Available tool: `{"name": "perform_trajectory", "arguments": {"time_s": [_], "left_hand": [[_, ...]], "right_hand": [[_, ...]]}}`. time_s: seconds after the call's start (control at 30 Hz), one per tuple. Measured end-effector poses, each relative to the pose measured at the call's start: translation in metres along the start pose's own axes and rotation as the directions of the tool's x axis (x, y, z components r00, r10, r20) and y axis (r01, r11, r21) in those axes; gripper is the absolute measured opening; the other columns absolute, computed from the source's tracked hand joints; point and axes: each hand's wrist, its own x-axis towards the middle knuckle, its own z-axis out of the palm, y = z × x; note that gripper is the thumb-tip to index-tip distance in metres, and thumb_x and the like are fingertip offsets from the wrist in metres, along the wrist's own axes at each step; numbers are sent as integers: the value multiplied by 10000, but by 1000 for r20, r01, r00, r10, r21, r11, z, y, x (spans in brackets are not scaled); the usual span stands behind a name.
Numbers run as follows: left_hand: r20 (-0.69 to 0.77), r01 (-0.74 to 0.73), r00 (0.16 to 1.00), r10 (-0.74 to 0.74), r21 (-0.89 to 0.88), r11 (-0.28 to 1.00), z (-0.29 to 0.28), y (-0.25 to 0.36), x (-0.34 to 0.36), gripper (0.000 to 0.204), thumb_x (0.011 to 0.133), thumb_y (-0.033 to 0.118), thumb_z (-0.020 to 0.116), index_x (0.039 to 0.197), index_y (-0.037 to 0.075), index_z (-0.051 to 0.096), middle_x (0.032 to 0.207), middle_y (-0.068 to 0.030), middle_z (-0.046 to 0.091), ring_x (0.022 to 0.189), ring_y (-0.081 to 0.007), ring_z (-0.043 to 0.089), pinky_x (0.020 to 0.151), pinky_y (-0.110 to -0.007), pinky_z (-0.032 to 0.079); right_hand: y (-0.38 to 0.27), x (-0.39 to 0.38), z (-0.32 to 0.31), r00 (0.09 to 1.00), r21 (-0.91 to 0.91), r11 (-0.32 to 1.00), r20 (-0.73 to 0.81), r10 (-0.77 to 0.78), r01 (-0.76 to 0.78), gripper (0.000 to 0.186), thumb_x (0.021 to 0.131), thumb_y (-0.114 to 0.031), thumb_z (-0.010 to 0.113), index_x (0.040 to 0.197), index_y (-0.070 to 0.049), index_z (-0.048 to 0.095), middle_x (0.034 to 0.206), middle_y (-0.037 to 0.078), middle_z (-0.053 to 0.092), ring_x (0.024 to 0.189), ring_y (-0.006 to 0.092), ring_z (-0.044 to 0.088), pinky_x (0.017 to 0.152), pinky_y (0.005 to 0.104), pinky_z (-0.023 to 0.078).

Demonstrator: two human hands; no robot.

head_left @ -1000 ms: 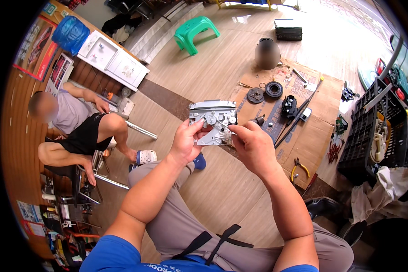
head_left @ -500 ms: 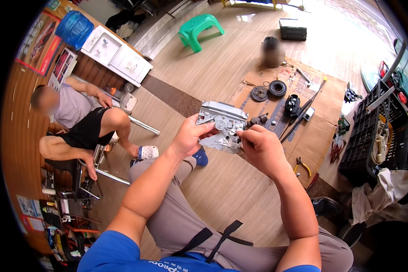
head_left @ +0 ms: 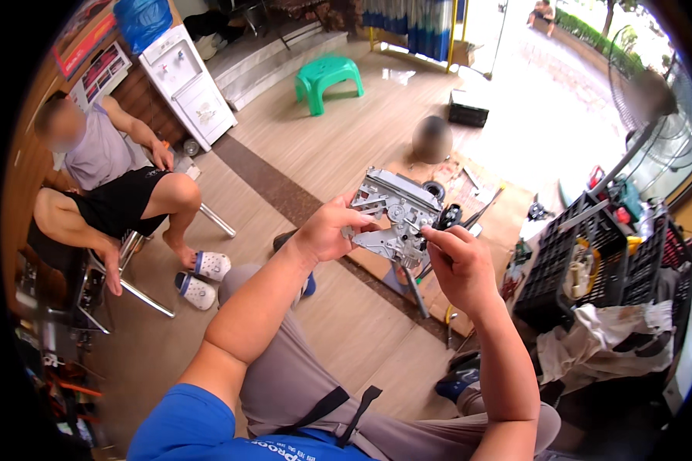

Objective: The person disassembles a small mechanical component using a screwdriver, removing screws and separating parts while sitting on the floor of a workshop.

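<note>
Though tilting the metal part [head_left: 397, 218] more than a second ago, still grasping its left edge with the left hand [head_left: 327, 232]; touching its right side with the right hand [head_left: 461, 265], cannot tell if pinching; apparently mid-handling, in front of the cardboard [head_left: 509, 211].

metal mechanism [head_left: 397, 217] | silver, boxy | workings exposed | tilted, right end lower | in left fingers [head_left: 352, 219], right fingers [head_left: 446, 240] alongside
</note>
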Motion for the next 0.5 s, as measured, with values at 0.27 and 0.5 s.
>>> {"name": "perform_trajectory", "arguments": {"time_s": [0.27, 0.5], "left_hand": [[564, 0, 813, 143, -247, 969, 26, 15, -21, 875, 796, 422, 778, 1451, 12, 367, 1390, -135, 511, 1176, -323, 587, 855, -501, 560], [107, -213, 959, 264, -347, 913, 58, -44, -43, 608, 975, 421, 554, 1425, 45, 391, 1331, -116, 561, 1176, -254, 590, 931, -409, 529]], "right_hand": [[-70, -11, -22, 989, 30, 996, -121, 83, -80, 256, 863, -4, 659, 1113, -54, 682, 778, 137, 609, 671, 287, 617, 604, 352, 487], [-99, -41, 8, 971, 77, 986, -180, 158, -146, 283, 876, -33, 656, 1158, -64, 671, 813, 156, 623, 724, 313, 634, 651, 368, 508]]}}
